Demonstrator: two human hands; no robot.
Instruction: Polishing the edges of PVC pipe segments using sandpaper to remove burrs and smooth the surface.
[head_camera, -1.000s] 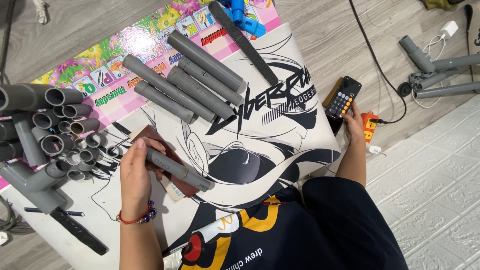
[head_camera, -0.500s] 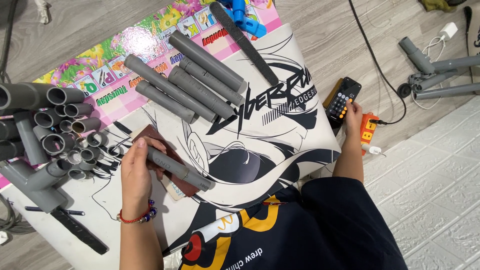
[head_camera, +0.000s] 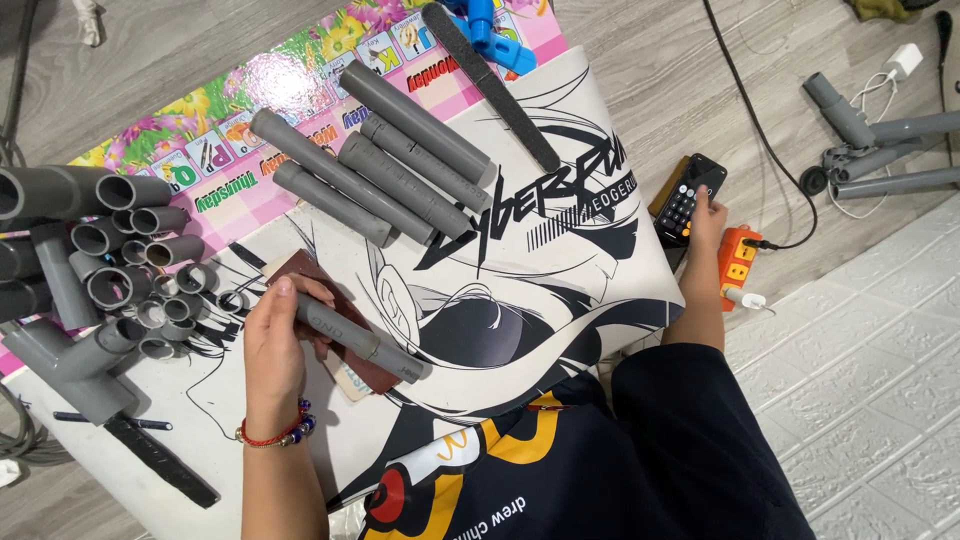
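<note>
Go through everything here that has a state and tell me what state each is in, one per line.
Left hand: closed around the grey pipe.
Grey pipe: held, lying tilted over the brown pad.
Brown pad: flat on the mat, under the pipe.
Right hand: fingers resting on the calculator.
Calculator: lying face up on the floor.
Four long pipes: loose, lying side by side.
Pipe offcuts: heaped at the left.

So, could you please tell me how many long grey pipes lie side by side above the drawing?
4: the long grey pipes lie diagonally together at the mat's top; a fifth pipe is under the left hand.
</note>
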